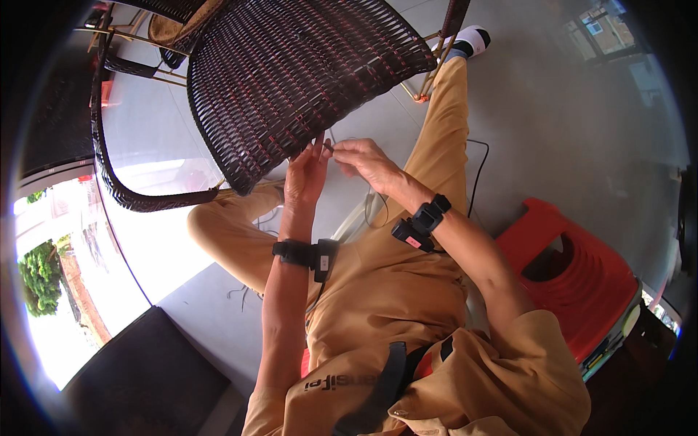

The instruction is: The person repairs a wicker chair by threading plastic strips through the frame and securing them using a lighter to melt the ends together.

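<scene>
A dark brown woven chair seat (305,80), shot through with reddish strands, fills the upper middle, inside a curved wrapped frame (153,198) with gold-coloured metal tubes. My left hand (307,173) is at the seat's lower edge, fingers curled up beside a dark strand; what they hold is partly hidden. Just to its right, my right hand (363,160) pinches a short, thin dark piece, apparently a strand end, with the fingertips close to those of my left hand. Black devices are strapped on both forearms.
My outstretched legs lie either side of the work. A red plastic stool (596,291) stands at the right. Loose cords (480,174) lie on the grey tiled floor (552,145). A dark cushioned surface (145,363) is at lower left, beside a bright glass opening.
</scene>
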{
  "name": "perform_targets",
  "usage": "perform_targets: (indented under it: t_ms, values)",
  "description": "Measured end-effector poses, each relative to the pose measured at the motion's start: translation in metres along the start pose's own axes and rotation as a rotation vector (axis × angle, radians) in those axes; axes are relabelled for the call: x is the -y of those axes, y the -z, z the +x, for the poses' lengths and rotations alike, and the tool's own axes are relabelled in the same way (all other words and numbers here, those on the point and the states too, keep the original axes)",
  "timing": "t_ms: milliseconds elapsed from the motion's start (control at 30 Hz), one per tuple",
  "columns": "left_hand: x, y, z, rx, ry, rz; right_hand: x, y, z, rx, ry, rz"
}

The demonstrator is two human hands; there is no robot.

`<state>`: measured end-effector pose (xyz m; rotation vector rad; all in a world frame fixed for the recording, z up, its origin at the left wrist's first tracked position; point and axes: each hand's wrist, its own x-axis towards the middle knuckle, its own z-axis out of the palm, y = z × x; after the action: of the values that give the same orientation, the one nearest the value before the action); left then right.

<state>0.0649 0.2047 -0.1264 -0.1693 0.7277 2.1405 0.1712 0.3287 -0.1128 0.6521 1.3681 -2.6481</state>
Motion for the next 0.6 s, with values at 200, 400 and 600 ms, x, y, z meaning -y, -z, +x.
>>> perform_targets:
  t_ms: [200,400,600]
  values:
    - [0.003,0.016,0.014,-0.031,-0.062,-0.029,-0.009,-0.009,0.007,-0.149,0.048,0.027]
    - [-0.020,0.024,-0.004,0.070,-0.118,-0.059,0.016,-0.006,-0.014,-0.200,0.241,-0.007]
    - [-0.088,0.002,-0.083,-0.102,0.219,0.586,0.110,0.064,-0.042,-0.705,0.639,0.117]
